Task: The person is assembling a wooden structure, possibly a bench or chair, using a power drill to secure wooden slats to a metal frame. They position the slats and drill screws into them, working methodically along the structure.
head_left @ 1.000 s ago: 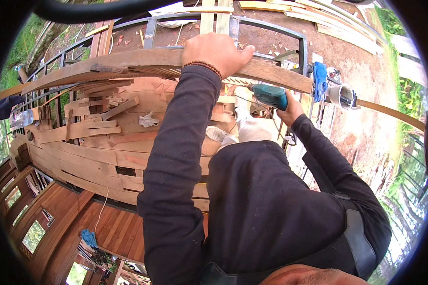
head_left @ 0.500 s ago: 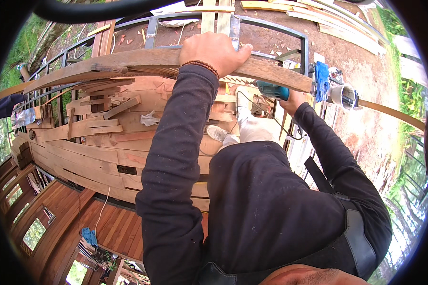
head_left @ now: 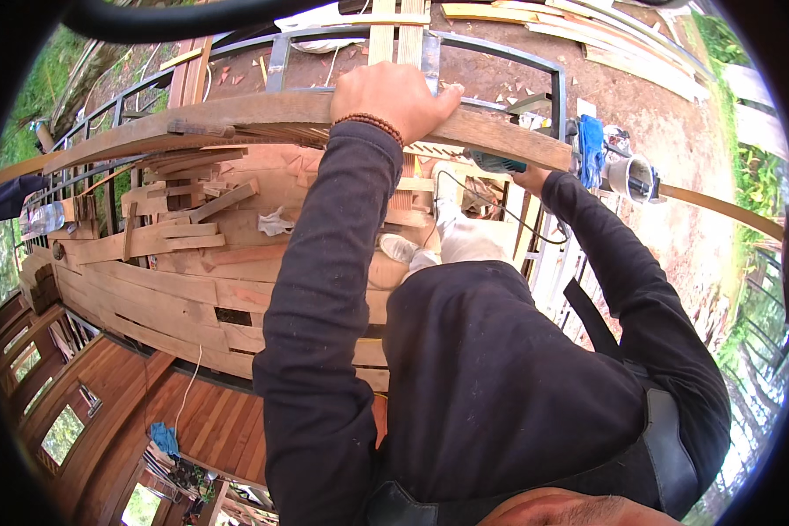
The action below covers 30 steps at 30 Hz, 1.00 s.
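Note:
My left hand [head_left: 388, 95], a brown bead bracelet at its wrist, lies over the top of a long weathered wooden beam [head_left: 276, 107], with the fingers wrapped round its far side. Lower and to the right, my right hand [head_left: 529, 180] grips a teal power drill [head_left: 500, 164], which the beam partly covers. A long spiral drill bit [head_left: 438, 151] runs left from the drill, close under the beam; where its tip ends I cannot tell. From the drill a dark cord [head_left: 504, 210] hangs in a loop.
A dark metal railing frame [head_left: 500, 51] stands just beyond the beam. Wood offcuts [head_left: 171, 235] are piled on the plank floor [head_left: 149, 294] to the left. Blue gloves [head_left: 591, 149] hang at the beam's right end beside a white cylindrical container [head_left: 629, 178]. Boards [head_left: 587, 44] lie on the ground beyond.
The drill and my right hand have shifted slightly left and up, so more of the drill is behind the beam. My left hand keeps its place on the beam.

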Motion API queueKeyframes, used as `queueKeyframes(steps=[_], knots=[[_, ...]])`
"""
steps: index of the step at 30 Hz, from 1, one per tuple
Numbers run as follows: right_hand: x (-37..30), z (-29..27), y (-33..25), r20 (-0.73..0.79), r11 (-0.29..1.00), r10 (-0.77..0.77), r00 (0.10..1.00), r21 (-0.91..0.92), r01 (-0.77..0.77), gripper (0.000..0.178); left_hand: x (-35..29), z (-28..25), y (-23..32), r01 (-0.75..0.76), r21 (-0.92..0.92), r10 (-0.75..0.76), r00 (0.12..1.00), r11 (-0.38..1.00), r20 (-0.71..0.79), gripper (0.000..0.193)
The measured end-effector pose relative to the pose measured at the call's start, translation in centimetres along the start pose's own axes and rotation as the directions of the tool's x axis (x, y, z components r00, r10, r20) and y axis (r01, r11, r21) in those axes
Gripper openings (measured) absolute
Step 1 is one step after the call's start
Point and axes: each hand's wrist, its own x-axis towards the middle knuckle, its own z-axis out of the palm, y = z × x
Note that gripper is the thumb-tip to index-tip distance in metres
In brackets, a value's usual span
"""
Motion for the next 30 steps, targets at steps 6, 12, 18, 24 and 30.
queueKeyframes(steps=[6, 12, 18, 24, 30], knots=[[-0.1, 1.1, -0.2, -0.089, 0.997, -0.075, 0.993, -0.005, 0.074, 0.047, 0.1, -0.1, 0.1, 0.021, 0.003, -0.021, 0.999, 1.000, 0.030, 0.067], [0.4, -1.2, -3.5, 0.173, 0.982, 0.141, 0.975, -0.147, -0.116, 0.049, 0.1, 0.0, 0.0, 0.009, 0.012, -0.009, 1.000, 1.000, 0.022, 0.067], [0.5, -1.4, -3.9, 0.144, 0.986, 0.038, 0.989, -0.166, -0.014, 0.052, -0.2, 0.0, -0.1, 0.004, 0.014, -0.004, 1.000, 1.000, -0.003, 0.067], [2.7, 0.9, 1.5, 0.039, 0.987, -0.045, 0.998, -0.150, 0.050, 0.048, 0.0, 0.2, 0.0, -0.005, 0.014, 0.005, 1.000, 1.000, -0.018, 0.067], [1.6, 0.0, 0.3, 0.272, 0.929, 0.280, 0.921, 0.164, -0.331, 0.039, 0.3, 0.1, -0.2, 0.003, 0.018, -0.002, 1.000, 1.000, -0.025, 0.068]])
